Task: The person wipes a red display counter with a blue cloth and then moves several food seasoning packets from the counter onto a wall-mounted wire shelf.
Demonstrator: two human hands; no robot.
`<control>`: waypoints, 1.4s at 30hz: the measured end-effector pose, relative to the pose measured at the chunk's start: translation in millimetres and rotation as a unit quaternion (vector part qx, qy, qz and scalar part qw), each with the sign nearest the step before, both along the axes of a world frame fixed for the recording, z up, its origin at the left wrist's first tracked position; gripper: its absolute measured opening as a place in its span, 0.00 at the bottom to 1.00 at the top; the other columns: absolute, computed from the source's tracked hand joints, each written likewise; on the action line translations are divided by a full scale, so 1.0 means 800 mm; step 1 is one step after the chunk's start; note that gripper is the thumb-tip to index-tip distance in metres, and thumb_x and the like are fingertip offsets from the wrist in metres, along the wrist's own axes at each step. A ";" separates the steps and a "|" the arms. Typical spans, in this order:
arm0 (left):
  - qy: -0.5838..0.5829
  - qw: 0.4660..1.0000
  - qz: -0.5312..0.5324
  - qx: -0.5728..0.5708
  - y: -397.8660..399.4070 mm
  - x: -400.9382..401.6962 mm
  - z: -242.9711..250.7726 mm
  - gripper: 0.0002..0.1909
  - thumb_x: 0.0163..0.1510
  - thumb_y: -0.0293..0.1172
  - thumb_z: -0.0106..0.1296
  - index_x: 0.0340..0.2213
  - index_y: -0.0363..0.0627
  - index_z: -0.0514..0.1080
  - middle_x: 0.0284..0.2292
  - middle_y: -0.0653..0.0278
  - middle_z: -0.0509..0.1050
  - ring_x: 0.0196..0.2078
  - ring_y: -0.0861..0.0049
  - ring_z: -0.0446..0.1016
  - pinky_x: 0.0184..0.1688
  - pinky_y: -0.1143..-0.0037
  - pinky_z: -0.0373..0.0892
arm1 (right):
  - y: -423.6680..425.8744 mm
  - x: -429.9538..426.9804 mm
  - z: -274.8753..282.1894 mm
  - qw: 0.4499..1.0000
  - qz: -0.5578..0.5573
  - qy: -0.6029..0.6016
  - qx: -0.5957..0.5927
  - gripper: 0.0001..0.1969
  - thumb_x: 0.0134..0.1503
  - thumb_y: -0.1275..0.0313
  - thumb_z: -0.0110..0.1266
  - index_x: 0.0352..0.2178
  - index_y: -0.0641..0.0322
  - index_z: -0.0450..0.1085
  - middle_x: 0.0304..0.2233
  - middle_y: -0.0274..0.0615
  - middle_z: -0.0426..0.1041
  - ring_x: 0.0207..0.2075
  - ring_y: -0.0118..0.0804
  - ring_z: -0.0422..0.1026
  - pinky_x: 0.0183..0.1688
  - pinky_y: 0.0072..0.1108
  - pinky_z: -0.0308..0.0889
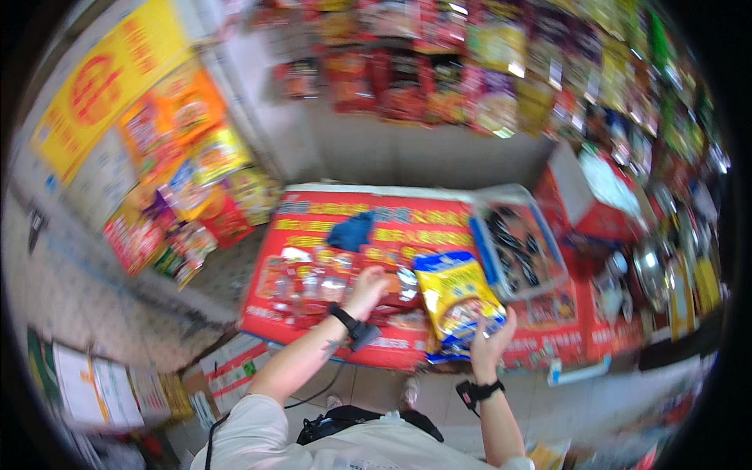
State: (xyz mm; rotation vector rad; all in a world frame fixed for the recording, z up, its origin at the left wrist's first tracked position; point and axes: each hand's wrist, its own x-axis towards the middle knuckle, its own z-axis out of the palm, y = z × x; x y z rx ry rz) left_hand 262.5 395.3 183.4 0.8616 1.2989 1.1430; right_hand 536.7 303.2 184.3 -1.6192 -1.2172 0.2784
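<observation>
My right hand (492, 346) grips the lower right corner of a yellow and blue plastic food packet (457, 291), thumb on its front. The packet lies tilted over the near edge of a red printed table top (405, 352), and another packet edge peeks out beneath it. My left hand (369, 288) is over red, partly clear food packets (320, 285) laid side by side. Its fingertips are blurred, and whether they pinch a packet cannot be told. Behind these packets rests a crumpled dark blue cloth or bag (351, 232).
A clear plastic bin (520, 241) holding dark items stands at the table's right. Beyond it is a red box (605, 214) with white plastic on top. Packets hang on the back wall (405, 88) and at left (188, 170). Cartons (100, 382) stand low on the left.
</observation>
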 end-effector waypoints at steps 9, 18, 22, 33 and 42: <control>-0.074 0.984 0.147 0.062 -0.251 -0.295 0.008 0.20 0.53 0.25 0.46 0.47 0.35 0.57 0.45 0.56 0.64 0.42 0.74 0.70 0.37 0.77 0.72 | -0.080 -0.281 0.049 0.955 0.269 -0.102 0.076 0.26 0.47 0.77 0.54 0.48 0.70 0.55 0.50 0.53 0.57 0.52 0.49 0.57 0.54 0.30 0.53; -0.050 0.909 0.410 0.056 -0.528 -0.627 -0.026 0.12 0.52 0.24 0.43 0.40 0.40 0.64 0.36 0.61 0.70 0.34 0.79 0.69 0.28 0.79 0.71 | -0.119 -0.648 0.075 0.907 0.403 -0.060 0.102 0.22 0.48 0.73 0.55 0.43 0.69 0.59 0.44 0.54 0.63 0.47 0.51 0.62 0.50 0.30 0.58; -0.054 0.895 0.441 0.049 -0.573 -0.697 -0.033 0.14 0.54 0.28 0.43 0.42 0.39 0.63 0.39 0.60 0.69 0.36 0.78 0.70 0.31 0.78 0.70 | -0.119 -0.752 0.073 0.897 0.428 -0.062 0.086 0.22 0.47 0.73 0.54 0.44 0.69 0.59 0.45 0.52 0.61 0.47 0.47 0.63 0.47 0.29 0.62; -0.046 0.892 0.434 0.118 -0.494 -0.823 -0.013 0.14 0.53 0.25 0.45 0.42 0.36 0.63 0.38 0.57 0.71 0.35 0.77 0.71 0.31 0.79 0.70 | -0.060 -0.899 0.060 0.889 0.455 -0.016 0.047 0.22 0.49 0.74 0.55 0.46 0.66 0.60 0.41 0.47 0.65 0.42 0.39 0.66 0.43 0.25 0.63; 0.062 0.909 0.394 0.120 -0.379 -0.930 0.010 0.15 0.54 0.28 0.46 0.43 0.38 0.63 0.37 0.60 0.73 0.35 0.79 0.71 0.35 0.82 0.68 | 0.060 -0.989 0.045 0.889 0.433 0.150 -0.022 0.22 0.50 0.72 0.56 0.46 0.66 0.59 0.38 0.41 0.66 0.39 0.31 0.67 0.41 0.20 0.65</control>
